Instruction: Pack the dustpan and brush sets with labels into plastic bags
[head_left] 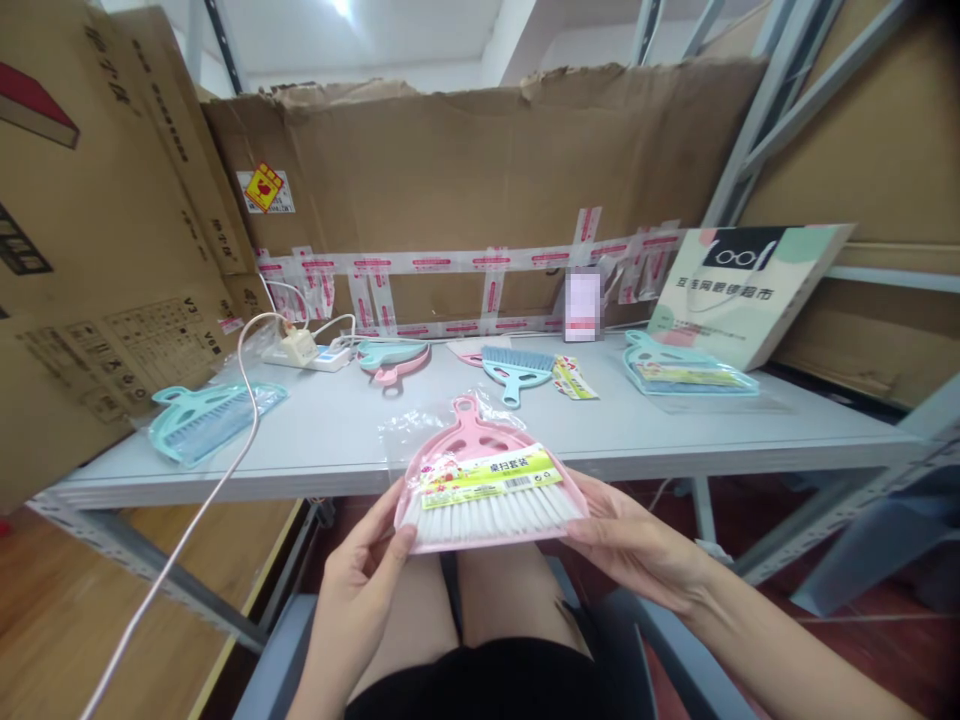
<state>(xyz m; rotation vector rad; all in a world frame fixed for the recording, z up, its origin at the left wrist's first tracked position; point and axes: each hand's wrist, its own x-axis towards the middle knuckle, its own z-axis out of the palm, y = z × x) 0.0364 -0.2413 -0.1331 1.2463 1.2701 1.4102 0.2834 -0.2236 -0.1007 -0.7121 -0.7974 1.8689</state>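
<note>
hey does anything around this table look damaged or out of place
Yes. The cardboard panel behind the table has a ragged top edge and strips of tape, so it looks worn. A pale cable trails past the table's left front and might snag. The pink dustpan set in the left hand and right hand shows no clear damage.

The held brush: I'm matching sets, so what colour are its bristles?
The bristles are white, seen best in the head view.

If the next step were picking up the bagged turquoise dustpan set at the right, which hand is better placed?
Probably the right hand, which is nearer the turquoise dustpan set. Both hold the pink dustpan set, so the left hand would likely have to support it alone.
</note>
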